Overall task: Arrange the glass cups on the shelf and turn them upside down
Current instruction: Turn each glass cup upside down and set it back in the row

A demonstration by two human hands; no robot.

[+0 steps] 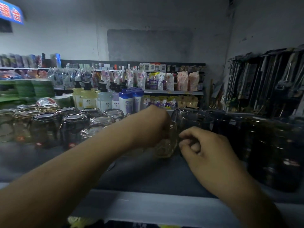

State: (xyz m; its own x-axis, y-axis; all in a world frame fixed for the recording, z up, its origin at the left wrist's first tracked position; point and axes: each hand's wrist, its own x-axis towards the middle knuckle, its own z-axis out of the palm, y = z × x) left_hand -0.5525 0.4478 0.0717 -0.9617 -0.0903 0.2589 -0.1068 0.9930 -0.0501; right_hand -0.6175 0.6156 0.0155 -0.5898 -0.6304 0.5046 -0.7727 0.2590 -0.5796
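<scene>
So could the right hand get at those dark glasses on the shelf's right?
Probably yes: the right hand sits close beside the dark glasses with nothing between; the left hand grips the clear cup.

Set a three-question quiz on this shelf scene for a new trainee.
1. True or false: the glass cups at the left end of the shelf stand upside down.
2. What stands behind those cups? A) pump bottles B) books C) shoes
3. Fill the gap: the left hand grips a clear ___ at mid-shelf.
Key: 1 true; 2 A; 3 cup.
</scene>
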